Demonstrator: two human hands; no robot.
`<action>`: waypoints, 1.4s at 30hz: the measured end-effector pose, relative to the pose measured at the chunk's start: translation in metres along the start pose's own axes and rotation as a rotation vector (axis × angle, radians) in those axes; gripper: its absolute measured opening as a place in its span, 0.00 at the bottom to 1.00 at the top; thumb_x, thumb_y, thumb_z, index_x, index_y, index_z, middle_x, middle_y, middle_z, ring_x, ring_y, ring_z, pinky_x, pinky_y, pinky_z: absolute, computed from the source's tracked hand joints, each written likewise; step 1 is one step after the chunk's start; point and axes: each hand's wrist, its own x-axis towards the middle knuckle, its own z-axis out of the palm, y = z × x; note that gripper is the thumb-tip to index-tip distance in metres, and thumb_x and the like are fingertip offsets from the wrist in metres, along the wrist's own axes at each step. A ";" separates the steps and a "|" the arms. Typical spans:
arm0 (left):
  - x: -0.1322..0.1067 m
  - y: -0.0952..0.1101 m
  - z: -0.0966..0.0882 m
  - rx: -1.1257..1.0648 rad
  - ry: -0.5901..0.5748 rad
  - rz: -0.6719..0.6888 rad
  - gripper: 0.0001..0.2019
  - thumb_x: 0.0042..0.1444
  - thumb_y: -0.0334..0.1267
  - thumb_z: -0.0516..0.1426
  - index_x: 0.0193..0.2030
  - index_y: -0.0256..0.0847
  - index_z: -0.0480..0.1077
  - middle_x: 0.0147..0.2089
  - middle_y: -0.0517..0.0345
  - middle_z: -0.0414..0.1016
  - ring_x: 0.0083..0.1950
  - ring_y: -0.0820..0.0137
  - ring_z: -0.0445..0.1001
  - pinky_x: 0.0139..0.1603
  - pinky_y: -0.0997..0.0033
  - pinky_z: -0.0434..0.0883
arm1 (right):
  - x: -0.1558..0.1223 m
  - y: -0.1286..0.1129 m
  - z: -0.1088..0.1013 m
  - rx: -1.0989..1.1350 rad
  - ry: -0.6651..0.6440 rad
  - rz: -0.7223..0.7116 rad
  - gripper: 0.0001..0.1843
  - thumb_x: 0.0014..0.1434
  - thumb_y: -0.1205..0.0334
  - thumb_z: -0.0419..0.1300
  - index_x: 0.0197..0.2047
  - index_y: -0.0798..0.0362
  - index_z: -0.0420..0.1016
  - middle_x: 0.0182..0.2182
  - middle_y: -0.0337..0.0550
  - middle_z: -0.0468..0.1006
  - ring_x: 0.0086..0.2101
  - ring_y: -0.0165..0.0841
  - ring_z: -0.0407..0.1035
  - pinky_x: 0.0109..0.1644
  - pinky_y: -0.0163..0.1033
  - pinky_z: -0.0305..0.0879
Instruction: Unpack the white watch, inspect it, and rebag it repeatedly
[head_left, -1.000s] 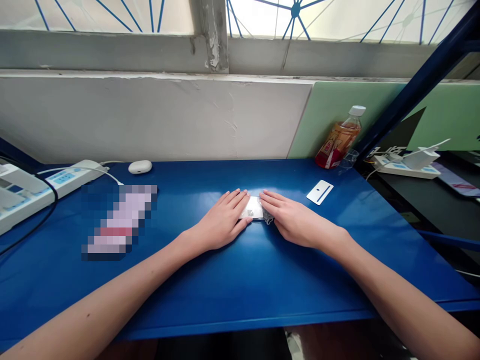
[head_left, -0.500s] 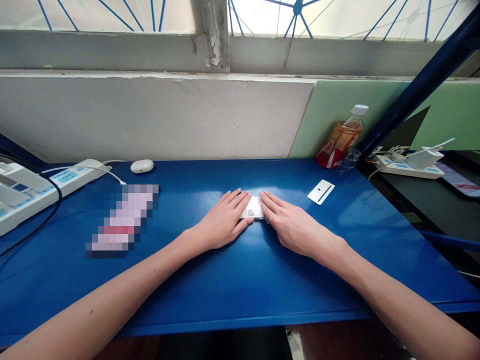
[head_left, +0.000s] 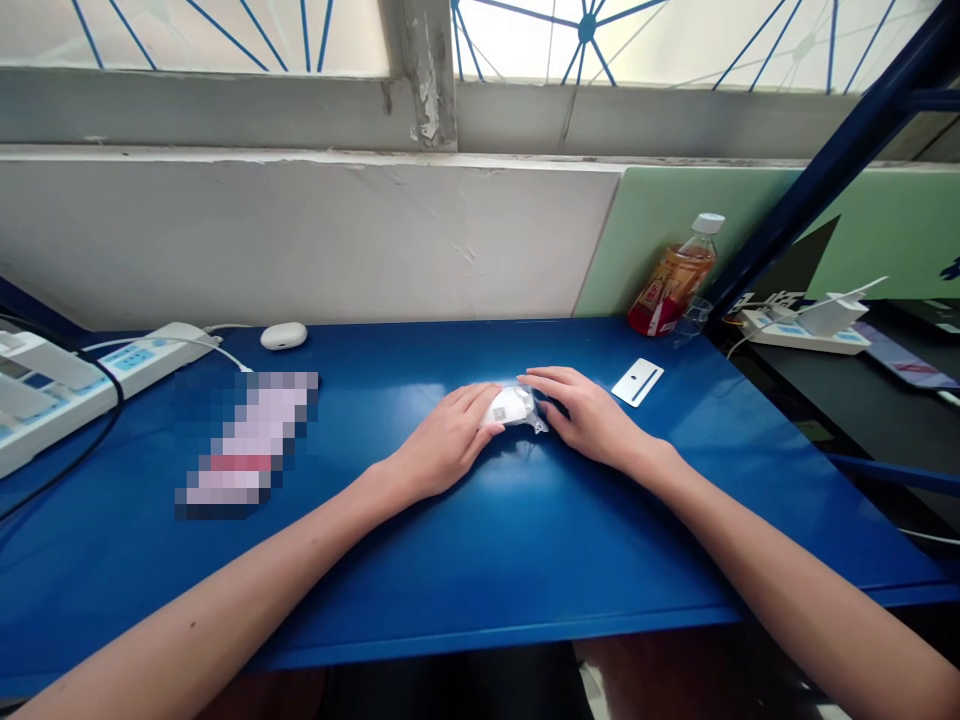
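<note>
Blue and glossy, the bench (head_left: 480, 560) carries a small packet (head_left: 512, 407) at its middle, held between both hands. The packet is white, wrapped in crinkled clear plastic, with a little printed square on its face; its left end seems raised slightly off the surface. The left hand (head_left: 442, 440) lies low with its fingers (head_left: 472, 400) pressed together, their tips against the packet's left end. The right hand (head_left: 589, 415) curves its fingers (head_left: 544, 380) over the top and right end, pinching the wrap, though its thumb is hidden. Holding it from both ends probably keeps the slippery plastic from sliding. A flat white card (head_left: 638, 382) with a slot and a hole lies just right of the right hand. A plastic bottle (head_left: 675, 280) of amber drink leans in the far corner, likely kept out of the arms' way, while a smooth white pebble-shaped case (head_left: 283, 335) and a long power strip (head_left: 150, 350) sit along the far left side.
</note>
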 end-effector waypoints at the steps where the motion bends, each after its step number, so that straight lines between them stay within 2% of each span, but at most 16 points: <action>1: -0.001 0.000 -0.001 -0.025 0.012 0.012 0.25 0.73 0.49 0.39 0.68 0.37 0.57 0.68 0.42 0.64 0.68 0.56 0.63 0.68 0.52 0.61 | 0.001 0.000 -0.002 0.063 0.014 -0.005 0.21 0.64 0.70 0.55 0.59 0.55 0.74 0.57 0.54 0.76 0.56 0.43 0.71 0.60 0.51 0.68; 6: -0.004 0.001 -0.005 -0.151 0.035 0.058 0.25 0.73 0.48 0.38 0.69 0.38 0.55 0.70 0.44 0.61 0.70 0.59 0.60 0.70 0.54 0.59 | 0.005 -0.001 -0.015 0.312 0.127 -0.005 0.11 0.64 0.60 0.60 0.48 0.48 0.82 0.44 0.45 0.83 0.42 0.38 0.77 0.49 0.44 0.73; 9: -0.003 0.000 -0.006 -0.249 0.100 0.051 0.23 0.73 0.47 0.39 0.66 0.39 0.60 0.68 0.45 0.64 0.70 0.59 0.61 0.70 0.56 0.60 | 0.006 -0.001 -0.022 0.349 0.165 0.016 0.09 0.61 0.56 0.64 0.42 0.48 0.84 0.38 0.44 0.83 0.37 0.37 0.76 0.44 0.44 0.73; 15: -0.001 0.000 -0.007 -0.411 0.281 -0.029 0.21 0.73 0.46 0.42 0.55 0.38 0.70 0.56 0.46 0.75 0.57 0.60 0.73 0.59 0.59 0.70 | 0.008 -0.008 -0.028 0.480 0.298 0.101 0.09 0.59 0.52 0.66 0.37 0.48 0.85 0.33 0.44 0.80 0.34 0.36 0.74 0.38 0.43 0.73; 20: 0.001 0.003 -0.007 -0.420 0.369 -0.099 0.16 0.70 0.44 0.47 0.51 0.39 0.72 0.50 0.49 0.79 0.50 0.63 0.78 0.52 0.64 0.73 | 0.011 -0.009 -0.026 0.653 0.275 0.203 0.11 0.56 0.51 0.68 0.33 0.51 0.83 0.31 0.43 0.80 0.32 0.34 0.73 0.35 0.41 0.72; 24: 0.003 0.004 -0.007 -0.397 0.379 -0.110 0.10 0.66 0.41 0.55 0.47 0.39 0.74 0.42 0.54 0.82 0.42 0.66 0.79 0.48 0.67 0.75 | 0.013 -0.007 -0.020 0.696 0.271 0.293 0.12 0.55 0.52 0.68 0.32 0.53 0.82 0.29 0.43 0.80 0.28 0.31 0.70 0.33 0.39 0.70; 28: 0.004 0.003 -0.006 -0.429 0.367 -0.174 0.09 0.62 0.43 0.59 0.42 0.40 0.75 0.39 0.55 0.82 0.39 0.67 0.79 0.44 0.68 0.76 | 0.012 -0.003 -0.013 0.699 0.243 0.349 0.15 0.54 0.51 0.68 0.33 0.55 0.82 0.30 0.44 0.81 0.28 0.32 0.71 0.32 0.39 0.69; 32: 0.005 -0.002 -0.006 -0.470 0.335 -0.248 0.11 0.61 0.47 0.59 0.41 0.40 0.75 0.39 0.55 0.81 0.39 0.65 0.80 0.43 0.66 0.77 | 0.010 0.004 -0.006 0.675 0.155 0.392 0.16 0.55 0.49 0.67 0.35 0.56 0.82 0.30 0.45 0.82 0.29 0.33 0.72 0.32 0.38 0.68; 36: 0.006 -0.008 -0.009 -0.502 0.287 -0.293 0.13 0.60 0.48 0.60 0.41 0.39 0.75 0.39 0.53 0.82 0.40 0.64 0.81 0.43 0.65 0.78 | 0.009 0.011 0.000 0.483 0.088 0.425 0.15 0.57 0.50 0.64 0.35 0.54 0.83 0.29 0.44 0.83 0.28 0.34 0.72 0.31 0.38 0.66; 42: 0.005 -0.009 -0.013 -0.276 0.248 -0.244 0.12 0.62 0.41 0.56 0.48 0.40 0.74 0.34 0.57 0.80 0.36 0.66 0.78 0.39 0.67 0.74 | 0.008 0.010 0.002 0.241 0.108 0.371 0.12 0.60 0.54 0.61 0.33 0.52 0.82 0.32 0.44 0.83 0.32 0.36 0.73 0.35 0.39 0.66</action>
